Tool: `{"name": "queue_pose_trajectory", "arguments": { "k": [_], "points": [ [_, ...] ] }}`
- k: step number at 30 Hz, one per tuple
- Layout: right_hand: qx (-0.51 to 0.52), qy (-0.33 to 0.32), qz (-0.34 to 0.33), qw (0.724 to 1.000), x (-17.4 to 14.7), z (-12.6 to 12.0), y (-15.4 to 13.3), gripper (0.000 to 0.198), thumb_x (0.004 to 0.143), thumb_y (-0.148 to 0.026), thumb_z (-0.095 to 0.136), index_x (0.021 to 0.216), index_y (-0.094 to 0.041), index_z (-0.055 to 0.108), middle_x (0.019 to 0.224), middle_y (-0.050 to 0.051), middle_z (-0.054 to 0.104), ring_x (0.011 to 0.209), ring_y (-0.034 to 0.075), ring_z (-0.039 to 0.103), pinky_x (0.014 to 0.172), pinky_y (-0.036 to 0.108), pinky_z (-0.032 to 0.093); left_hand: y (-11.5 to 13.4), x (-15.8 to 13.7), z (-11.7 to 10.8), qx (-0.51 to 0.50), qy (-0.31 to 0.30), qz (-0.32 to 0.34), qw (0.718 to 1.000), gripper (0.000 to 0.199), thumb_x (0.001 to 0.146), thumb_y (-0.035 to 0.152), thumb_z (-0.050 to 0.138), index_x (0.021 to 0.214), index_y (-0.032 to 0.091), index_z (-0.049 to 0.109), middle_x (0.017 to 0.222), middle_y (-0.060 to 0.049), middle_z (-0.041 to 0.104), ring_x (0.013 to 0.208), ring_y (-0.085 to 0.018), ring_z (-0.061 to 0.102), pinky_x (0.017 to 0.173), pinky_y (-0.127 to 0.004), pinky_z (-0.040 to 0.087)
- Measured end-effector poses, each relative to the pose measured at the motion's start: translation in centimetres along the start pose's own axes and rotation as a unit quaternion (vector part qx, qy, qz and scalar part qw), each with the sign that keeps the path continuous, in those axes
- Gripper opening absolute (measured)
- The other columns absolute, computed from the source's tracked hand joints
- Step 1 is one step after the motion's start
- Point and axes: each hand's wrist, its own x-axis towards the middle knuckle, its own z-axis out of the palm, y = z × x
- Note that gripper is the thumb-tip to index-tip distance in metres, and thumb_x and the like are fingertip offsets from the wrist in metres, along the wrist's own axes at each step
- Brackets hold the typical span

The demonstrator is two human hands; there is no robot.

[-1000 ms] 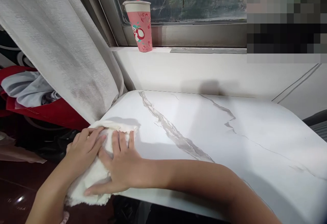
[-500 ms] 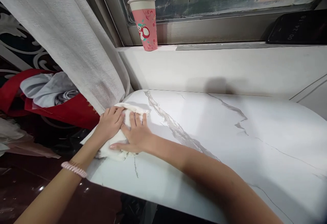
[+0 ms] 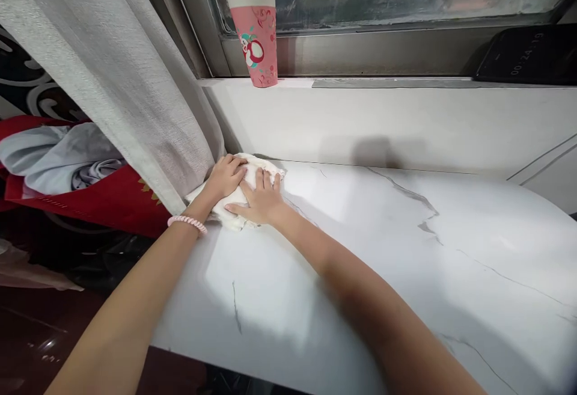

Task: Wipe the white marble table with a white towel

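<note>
A white cloth [image 3: 232, 217] lies crumpled at the far left corner of the white marble-patterned table [image 3: 351, 226], close to the curtain. My left hand [image 3: 226, 175] presses flat on the cloth's left part, fingers stretched out. Just right of it, my right hand [image 3: 262, 198] rests on the same cloth with its fingers spread and its thumb pointing left. Both palms lie on top of the fabric and neither hand wraps round it. On my left wrist is a pink coiled band [image 3: 187, 223].
A pink paper cup [image 3: 256, 43] with a red straw stands on the window sill. A dark phone [image 3: 532, 55] showing a timer leans at the right. The light curtain [image 3: 130, 76] hangs at the left, beside a red bag [image 3: 103, 202] holding grey cloth.
Both hands have slid the cloth away from me and to the right, into the far left corner of the table. The camera view has shifted slightly.
</note>
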Motion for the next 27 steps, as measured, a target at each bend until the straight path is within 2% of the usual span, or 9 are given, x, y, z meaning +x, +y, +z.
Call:
{"name": "queue_pose_trajectory", "arguments": {
  "k": [7,14,20,23,27],
  "points": [
    [0.003,0.015,0.018,1.0,2.6,-0.4,1.0,0.09,0.086,-0.078,0.031,0.156,-0.024,0.017,0.163,0.02,0.004,0.15,0.036,-0.002,0.116,0.059,-0.006,-1.3,3.2,0.9,-0.016,0.019,-0.001,1.0,0.039,0.091,0.039,0.038,0.113,0.018,0.062,0.109,-0.009,0.058,0.109,-0.028,0.051,0.103,-0.044,0.038],
    [-0.007,0.029,0.011,1.0,3.1,-0.3,1.6,0.087,0.087,-0.077,0.03,0.156,-0.024,0.019,0.163,0.02,0.005,0.15,0.036,-0.001,0.116,0.06,-0.005,-1.2,3.3,1.0,-0.018,0.024,-0.022,0.999,0.042,0.091,0.04,0.038,0.115,0.017,0.063,0.112,-0.009,0.059,0.111,-0.027,0.051,0.106,-0.042,0.036],
    [-0.068,0.053,-0.005,0.996,1.0,0.9,0.1,0.092,0.088,-0.074,0.036,0.156,-0.016,0.017,0.16,0.026,0.013,0.148,0.044,0.008,0.112,0.07,0.003,-0.4,0.6,0.3,-0.047,0.037,-0.024,0.998,0.039,0.09,0.038,0.04,0.113,0.017,0.064,0.109,-0.008,0.06,0.111,-0.026,0.052,0.106,-0.043,0.037],
    [-0.077,0.05,-0.029,0.995,-1.0,1.5,-1.2,0.093,0.088,-0.072,0.04,0.156,-0.013,0.017,0.159,0.028,0.015,0.147,0.046,0.012,0.111,0.073,0.006,0.1,-2.1,-0.4,-0.047,0.046,-0.025,0.998,0.038,0.091,0.039,0.041,0.112,0.019,0.064,0.107,-0.008,0.06,0.11,-0.027,0.053,0.106,-0.045,0.037],
    [-0.069,0.007,-0.055,0.996,-4.4,1.8,-3.3,0.096,0.086,-0.074,0.04,0.156,-0.013,0.016,0.159,0.028,0.01,0.147,0.046,0.008,0.112,0.072,0.003,0.9,-6.9,-1.6,-0.048,0.053,-0.043,0.997,0.04,0.091,0.044,0.04,0.115,0.02,0.062,0.109,-0.008,0.059,0.112,-0.027,0.052,0.105,-0.047,0.037]
  ]
}}
